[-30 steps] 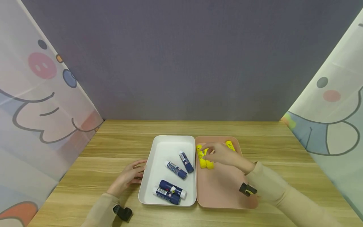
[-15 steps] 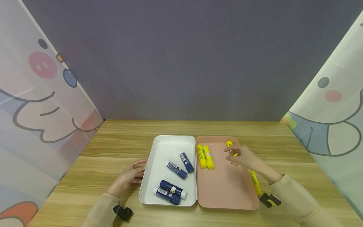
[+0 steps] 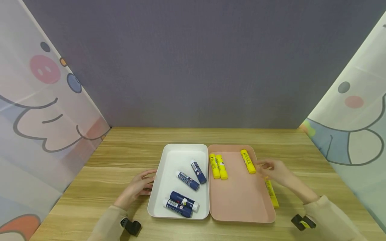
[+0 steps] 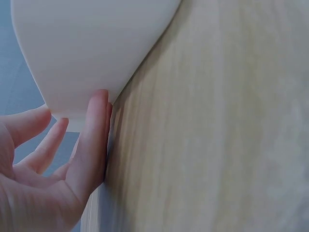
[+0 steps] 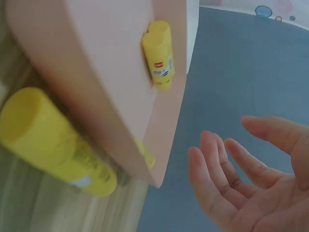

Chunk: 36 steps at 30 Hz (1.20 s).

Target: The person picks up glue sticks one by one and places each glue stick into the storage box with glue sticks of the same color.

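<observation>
My left hand (image 3: 139, 185) touches the left wall of a white tray (image 3: 170, 152), fingertips against its outer side, as the left wrist view also shows. Several blue glue sticks (image 3: 187, 180) with white ends lie in that tray. By the right rim of the pink tray (image 3: 238, 197) hovers my right hand (image 3: 274, 171), its fingers spread and holding nothing in the right wrist view. A yellow glue stick (image 3: 271, 194) lies on the table just below it, outside the tray. Inside the pink tray are two yellow glue sticks (image 3: 218, 166) side by side and another yellow glue stick (image 3: 248, 161) near the right wall.
The two trays stand edge to edge on a wooden table (image 3: 135, 144). A grey panel (image 3: 199, 67) rises behind the table. Printed cartoon curtains (image 3: 346, 110) hang at both sides.
My right hand has moved right, from over the paired yellow glue sticks to past the pink tray's right rim, uncovering them and the stick outside. The left hand stays put.
</observation>
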Tool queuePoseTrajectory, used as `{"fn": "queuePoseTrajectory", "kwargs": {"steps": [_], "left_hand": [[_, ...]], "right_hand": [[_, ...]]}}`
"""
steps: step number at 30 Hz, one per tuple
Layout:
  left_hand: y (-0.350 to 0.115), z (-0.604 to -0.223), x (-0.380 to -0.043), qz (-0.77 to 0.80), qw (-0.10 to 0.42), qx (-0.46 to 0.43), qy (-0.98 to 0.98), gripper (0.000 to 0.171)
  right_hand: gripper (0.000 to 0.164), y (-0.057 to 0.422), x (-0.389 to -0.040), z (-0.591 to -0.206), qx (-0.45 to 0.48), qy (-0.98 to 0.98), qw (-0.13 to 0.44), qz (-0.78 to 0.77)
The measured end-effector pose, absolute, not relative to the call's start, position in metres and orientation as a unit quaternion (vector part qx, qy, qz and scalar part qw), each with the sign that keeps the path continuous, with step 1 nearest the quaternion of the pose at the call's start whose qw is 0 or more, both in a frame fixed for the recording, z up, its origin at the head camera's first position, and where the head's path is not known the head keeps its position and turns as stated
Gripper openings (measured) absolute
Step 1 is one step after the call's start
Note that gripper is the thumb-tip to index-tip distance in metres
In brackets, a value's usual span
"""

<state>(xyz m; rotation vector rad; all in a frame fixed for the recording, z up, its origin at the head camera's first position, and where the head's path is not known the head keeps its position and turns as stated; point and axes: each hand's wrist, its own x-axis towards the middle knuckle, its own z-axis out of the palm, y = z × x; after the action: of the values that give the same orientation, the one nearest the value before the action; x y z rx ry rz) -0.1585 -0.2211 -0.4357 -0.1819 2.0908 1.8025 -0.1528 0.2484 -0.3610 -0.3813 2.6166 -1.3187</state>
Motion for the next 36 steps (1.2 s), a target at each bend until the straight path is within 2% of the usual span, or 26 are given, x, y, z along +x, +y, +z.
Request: {"fn": "queuePoseTrajectory", "kwargs": {"steps": [8,18,36], "left_hand": [[-0.222,-0.435,-0.158,0.642,0.187,-0.067,0.741,0.051],[-0.221,-0.435,-0.158,0.644,0.187,-0.069,0.738,0.051],[-0.220,-0.435,-0.158,0.642,0.185,-0.069,0.741,0.049]], "right_hand": [[0.043,0.261,-0.145,-0.367,-0.093,0.895,0.093,-0.425],[0.035,0.272,-0.140,-0.379,-0.077,0.919,0.073,-0.381],[0.040,0.274,-0.132,-0.397,-0.053,0.945,0.064,-0.316]]}}
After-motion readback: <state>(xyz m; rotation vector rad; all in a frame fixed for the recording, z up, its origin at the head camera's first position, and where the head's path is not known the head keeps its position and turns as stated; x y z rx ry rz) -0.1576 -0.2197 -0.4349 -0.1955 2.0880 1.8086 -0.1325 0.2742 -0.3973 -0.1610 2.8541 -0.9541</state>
